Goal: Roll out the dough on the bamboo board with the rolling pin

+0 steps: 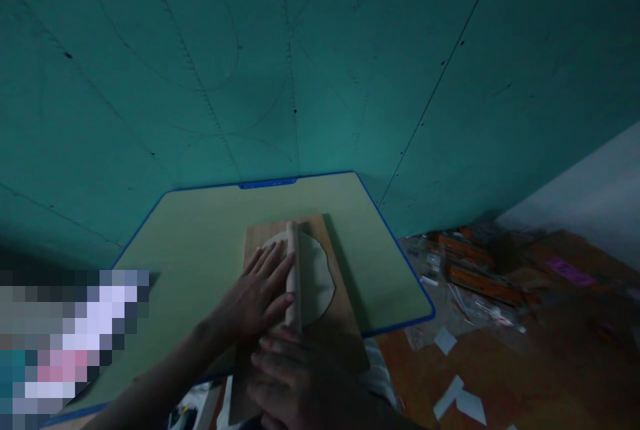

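A flat, pale round sheet of what looks like dough (317, 280) lies on a wooden board (345, 333). Across it, pointing away from me, runs a thin wooden rolling pin (293, 263). My left hand (257, 293) lies flat on the left part of the sheet, fingers spread, with its fingertips and thumb close against the pin. At the near end of the pin is my right hand (287, 377), its fingers bent over it; the pin's near tip is hidden beneath. The left part of the sheet is partly covered by my left hand.
Under the board is a pale tabletop (200, 237) with a blue rim, set against a green wall (320, 83). Plastic-wrapped items (485, 277) and white paper scraps (470, 407) lie on the brown floor at right. A blurred-out patch covers the lower left.
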Demonstrator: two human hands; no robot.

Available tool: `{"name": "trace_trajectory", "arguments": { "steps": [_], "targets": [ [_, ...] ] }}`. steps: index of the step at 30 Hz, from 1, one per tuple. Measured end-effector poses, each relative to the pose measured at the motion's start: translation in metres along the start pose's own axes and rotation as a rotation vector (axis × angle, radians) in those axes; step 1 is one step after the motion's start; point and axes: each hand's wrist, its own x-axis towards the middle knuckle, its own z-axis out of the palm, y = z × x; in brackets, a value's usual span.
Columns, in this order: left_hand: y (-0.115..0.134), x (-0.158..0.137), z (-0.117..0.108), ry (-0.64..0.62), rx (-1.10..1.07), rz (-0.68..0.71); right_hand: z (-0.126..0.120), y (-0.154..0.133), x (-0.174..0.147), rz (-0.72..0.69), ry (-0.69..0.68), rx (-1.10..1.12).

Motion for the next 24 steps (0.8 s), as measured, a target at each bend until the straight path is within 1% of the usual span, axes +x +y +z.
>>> {"name": "trace_trajectory", "arguments": {
  "steps": [3,5,7,9,10,11,13,15,17,20,22,24],
  "targets": [
    [0.03,0.041,0.001,-0.037,-0.05,0.0,-0.016,0.006,-0.028,0.133,0.027,0.071],
    [0.054,0.071,0.003,-0.064,-0.074,0.005,-0.03,0.008,-0.053,0.258,0.027,0.14],
    [0.074,0.096,0.005,-0.083,-0.092,0.037,-0.043,0.009,-0.076,0.399,0.055,0.15],
    [0.085,0.112,0.006,-0.094,-0.106,0.08,-0.051,0.01,-0.091,0.512,0.116,0.1],
    [0.086,0.115,0.006,-0.095,-0.107,0.088,-0.053,0.011,-0.096,0.544,0.147,0.073],
    [0.085,0.113,0.005,-0.094,-0.1,0.082,-0.054,0.012,-0.097,0.56,0.173,0.054],
    [0.076,0.097,0.002,-0.076,-0.061,0.033,-0.054,0.015,-0.095,0.562,0.208,0.039],
    [0.063,0.067,-0.002,-0.018,0.021,-0.037,-0.053,0.017,-0.085,0.549,0.228,0.039],
    [0.048,0.03,-0.006,0.081,0.126,-0.086,-0.051,0.019,-0.069,0.54,0.226,0.044],
    [0.031,-0.017,-0.01,0.211,0.249,-0.111,-0.045,0.017,-0.041,0.525,0.163,0.034],
    [0.023,-0.031,-0.012,0.24,0.297,-0.114,-0.038,0.011,-0.022,0.502,0.11,-0.003],
    [0.016,-0.031,-0.014,0.228,0.314,-0.066,-0.029,0.003,-0.007,0.487,0.07,-0.05]
  ]
}}
